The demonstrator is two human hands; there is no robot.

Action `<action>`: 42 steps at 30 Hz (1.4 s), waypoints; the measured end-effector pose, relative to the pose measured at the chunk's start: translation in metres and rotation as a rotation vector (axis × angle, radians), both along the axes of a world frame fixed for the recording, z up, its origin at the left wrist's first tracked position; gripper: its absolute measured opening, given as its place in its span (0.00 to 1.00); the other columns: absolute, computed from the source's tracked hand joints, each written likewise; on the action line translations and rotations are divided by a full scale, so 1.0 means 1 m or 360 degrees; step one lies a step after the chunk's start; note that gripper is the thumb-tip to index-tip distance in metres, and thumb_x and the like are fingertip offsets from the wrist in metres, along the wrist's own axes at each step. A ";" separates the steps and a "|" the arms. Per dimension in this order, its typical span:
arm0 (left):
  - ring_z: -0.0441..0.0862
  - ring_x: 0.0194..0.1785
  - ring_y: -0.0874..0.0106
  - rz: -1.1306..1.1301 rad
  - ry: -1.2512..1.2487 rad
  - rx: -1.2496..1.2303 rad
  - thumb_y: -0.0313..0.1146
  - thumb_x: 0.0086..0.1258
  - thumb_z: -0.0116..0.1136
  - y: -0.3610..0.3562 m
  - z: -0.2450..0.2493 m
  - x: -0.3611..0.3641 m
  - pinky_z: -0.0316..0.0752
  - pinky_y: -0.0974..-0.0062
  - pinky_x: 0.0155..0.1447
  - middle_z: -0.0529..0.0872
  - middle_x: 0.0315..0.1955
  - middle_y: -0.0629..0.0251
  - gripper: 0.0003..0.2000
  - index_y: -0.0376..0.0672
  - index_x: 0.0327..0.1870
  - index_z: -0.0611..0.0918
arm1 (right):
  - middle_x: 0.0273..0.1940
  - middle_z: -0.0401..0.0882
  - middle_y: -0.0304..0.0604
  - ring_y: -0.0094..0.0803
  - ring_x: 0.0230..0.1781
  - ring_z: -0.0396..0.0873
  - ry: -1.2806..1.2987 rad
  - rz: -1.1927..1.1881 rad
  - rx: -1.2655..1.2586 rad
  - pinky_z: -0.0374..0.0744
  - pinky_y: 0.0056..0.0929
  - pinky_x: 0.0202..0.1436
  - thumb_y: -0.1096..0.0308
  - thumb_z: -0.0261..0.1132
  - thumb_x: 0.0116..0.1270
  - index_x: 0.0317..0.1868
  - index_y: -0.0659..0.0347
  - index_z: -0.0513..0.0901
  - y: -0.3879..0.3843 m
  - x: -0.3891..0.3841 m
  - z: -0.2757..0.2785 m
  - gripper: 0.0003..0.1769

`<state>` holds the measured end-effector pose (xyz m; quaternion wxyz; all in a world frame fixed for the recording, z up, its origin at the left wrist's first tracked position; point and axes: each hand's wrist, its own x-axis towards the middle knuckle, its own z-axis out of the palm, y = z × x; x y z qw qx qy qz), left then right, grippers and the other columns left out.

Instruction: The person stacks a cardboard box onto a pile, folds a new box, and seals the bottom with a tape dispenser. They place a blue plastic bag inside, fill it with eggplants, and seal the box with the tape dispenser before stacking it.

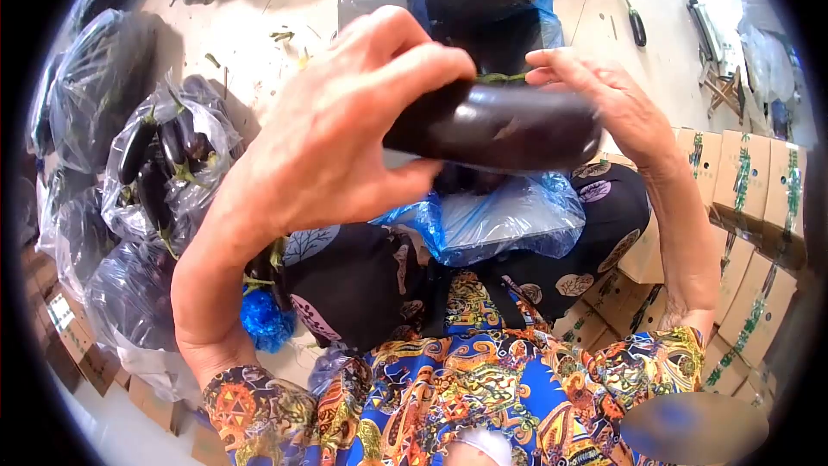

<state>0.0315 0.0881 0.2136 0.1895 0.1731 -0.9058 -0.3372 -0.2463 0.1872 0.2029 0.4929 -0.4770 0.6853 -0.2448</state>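
Note:
My left hand point(336, 116) is closed around one end of a large, glossy dark purple eggplant point(517, 129), held sideways above my lap. Behind the eggplant's upper edge a thin green stem point(502, 78) shows. The fingertips of my right hand point(608, 95) are pinched together at the tip of that stem, beside the eggplant's rounded end. Whether the stem belongs to this eggplant cannot be told. Below and behind stands a box point(371, 13) lined with blue plastic film point(509, 216); dark shapes inside it are partly hidden by the eggplant and hands.
At left, an open clear bag point(226, 134) holds several eggplants, with more filled plastic bags point(99, 78) around it. A blue crumpled ball point(267, 321) lies by my leg. Cardboard cartons point(746, 173) are stacked at right. One loose eggplant point(636, 26) lies on the floor.

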 end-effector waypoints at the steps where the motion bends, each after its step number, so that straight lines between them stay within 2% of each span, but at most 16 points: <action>1: 0.78 0.48 0.62 -0.0011 -0.0002 0.0212 0.30 0.42 0.66 -0.002 0.000 -0.004 0.74 0.67 0.52 0.77 0.43 0.60 0.29 0.41 0.53 0.78 | 0.54 0.80 0.50 0.32 0.55 0.78 -0.0121 0.0026 -0.0239 0.75 0.30 0.58 0.46 0.50 0.77 0.61 0.64 0.76 0.003 -0.002 -0.006 0.29; 3: 0.79 0.49 0.71 0.0102 0.0029 0.0616 0.41 0.52 0.68 -0.007 0.002 -0.018 0.74 0.70 0.52 0.82 0.42 0.64 0.28 0.38 0.54 0.78 | 0.59 0.76 0.51 0.36 0.60 0.75 -0.1222 -0.0248 -0.0187 0.72 0.34 0.63 0.44 0.49 0.77 0.68 0.64 0.68 0.007 -0.005 0.003 0.33; 7: 0.81 0.47 0.74 0.0010 0.0065 0.1298 0.47 0.66 0.64 -0.010 -0.010 -0.050 0.75 0.74 0.52 0.86 0.42 0.60 0.28 0.33 0.59 0.76 | 0.59 0.75 0.46 0.32 0.59 0.74 -0.1176 -0.0317 -0.0381 0.70 0.32 0.65 0.51 0.59 0.73 0.66 0.65 0.67 0.001 0.044 0.023 0.31; 10: 0.85 0.40 0.69 0.0094 -0.0481 0.0422 0.49 0.68 0.62 -0.017 -0.003 -0.032 0.78 0.72 0.48 0.88 0.36 0.63 0.29 0.30 0.57 0.76 | 0.51 0.80 0.40 0.26 0.50 0.78 -0.1043 -0.0475 -0.0123 0.76 0.27 0.55 0.60 0.63 0.71 0.59 0.65 0.73 -0.023 0.054 0.001 0.22; 11: 0.85 0.37 0.70 0.0012 0.0003 0.0621 0.47 0.71 0.59 -0.021 -0.018 -0.013 0.78 0.74 0.47 0.87 0.34 0.65 0.25 0.33 0.57 0.78 | 0.48 0.81 0.40 0.26 0.47 0.80 -0.0998 -0.0533 -0.0068 0.78 0.26 0.52 0.60 0.62 0.71 0.57 0.64 0.74 -0.027 0.062 -0.012 0.21; 13: 0.84 0.38 0.75 0.0402 0.0197 0.1347 0.44 0.75 0.53 -0.024 -0.023 0.049 0.77 0.79 0.46 0.86 0.32 0.66 0.20 0.36 0.57 0.80 | 0.39 0.82 0.40 0.28 0.37 0.82 -0.0998 -0.0550 0.0166 0.81 0.26 0.44 0.59 0.61 0.72 0.49 0.64 0.77 -0.026 0.067 -0.040 0.16; 17: 0.81 0.39 0.78 0.1530 0.0234 0.1383 0.40 0.75 0.51 -0.002 -0.087 0.155 0.77 0.80 0.46 0.84 0.37 0.68 0.16 0.39 0.54 0.80 | 0.62 0.70 0.53 0.36 0.61 0.72 -0.0669 -0.0796 0.0326 0.69 0.33 0.66 0.48 0.65 0.67 0.71 0.73 0.57 -0.039 0.037 -0.137 0.45; 18: 0.80 0.37 0.78 0.1657 0.0330 0.1500 0.38 0.74 0.52 0.012 -0.124 0.186 0.77 0.80 0.44 0.83 0.35 0.69 0.14 0.39 0.53 0.80 | 0.34 0.80 0.38 0.27 0.33 0.77 -0.0388 -0.0797 0.0239 0.77 0.26 0.40 0.50 0.59 0.73 0.42 0.60 0.78 -0.046 0.062 -0.120 0.19; 21: 0.80 0.37 0.78 0.1894 0.0105 0.1598 0.36 0.70 0.57 0.075 -0.210 0.252 0.76 0.81 0.41 0.83 0.35 0.69 0.14 0.38 0.51 0.79 | 0.47 0.79 0.47 0.29 0.49 0.77 -0.0572 -0.0581 0.0554 0.75 0.27 0.53 0.46 0.61 0.69 0.51 0.66 0.76 -0.055 0.040 -0.147 0.28; 22: 0.80 0.36 0.78 0.1893 0.0067 0.1712 0.36 0.70 0.58 0.098 -0.232 0.265 0.76 0.80 0.40 0.83 0.35 0.69 0.13 0.39 0.50 0.79 | 0.36 0.79 0.41 0.24 0.39 0.77 -0.0532 -0.0563 0.0511 0.75 0.24 0.43 0.47 0.61 0.70 0.34 0.58 0.76 -0.049 0.060 -0.119 0.21; 26: 0.85 0.41 0.62 0.2116 -0.0579 0.1057 0.35 0.61 0.60 0.156 -0.295 0.279 0.78 0.65 0.49 0.87 0.35 0.53 0.13 0.37 0.44 0.83 | 0.54 0.77 0.51 0.31 0.49 0.80 -0.0218 -0.0285 0.0537 0.78 0.27 0.53 0.47 0.68 0.64 0.73 0.73 0.56 -0.050 0.068 -0.070 0.50; 28: 0.82 0.45 0.56 0.2220 -0.0791 0.0663 0.33 0.61 0.60 0.169 -0.306 0.281 0.75 0.60 0.53 0.84 0.39 0.53 0.12 0.41 0.45 0.83 | 0.49 0.78 0.51 0.32 0.41 0.82 -0.0405 -0.0240 0.0670 0.83 0.26 0.41 0.51 0.67 0.65 0.66 0.70 0.65 -0.053 0.039 -0.066 0.39; 33: 0.72 0.55 0.52 0.1864 -0.1075 -0.0159 0.40 0.58 0.66 0.144 -0.317 0.288 0.69 0.50 0.54 0.80 0.48 0.57 0.26 0.48 0.59 0.75 | 0.42 0.80 0.48 0.32 0.33 0.84 -0.0492 -0.0086 0.0656 0.84 0.25 0.33 0.55 0.58 0.67 0.59 0.65 0.69 -0.034 0.028 -0.038 0.27; 37: 0.66 0.67 0.49 0.1790 -0.1684 0.0880 0.48 0.53 0.67 0.086 -0.340 0.276 0.66 0.48 0.64 0.71 0.64 0.50 0.45 0.52 0.74 0.60 | 0.43 0.79 0.47 0.32 0.31 0.83 -0.0515 0.0096 0.0961 0.82 0.25 0.33 0.51 0.63 0.60 0.68 0.65 0.65 -0.018 0.031 -0.026 0.40; 39: 0.57 0.73 0.45 0.1488 -0.1451 0.0898 0.42 0.48 0.69 0.072 -0.356 0.286 0.62 0.45 0.69 0.54 0.74 0.51 0.47 0.63 0.74 0.60 | 0.44 0.78 0.46 0.31 0.32 0.82 -0.0435 0.0188 0.0897 0.81 0.25 0.35 0.49 0.67 0.56 0.68 0.64 0.65 -0.009 0.037 -0.021 0.44; 42: 0.52 0.75 0.46 0.0845 -0.1876 0.0789 0.32 0.44 0.71 0.059 -0.345 0.285 0.66 0.45 0.67 0.53 0.75 0.57 0.45 0.66 0.70 0.66 | 0.44 0.77 0.45 0.30 0.32 0.81 -0.0387 0.0216 0.0925 0.80 0.26 0.38 0.51 0.69 0.55 0.69 0.64 0.65 -0.006 0.038 -0.020 0.44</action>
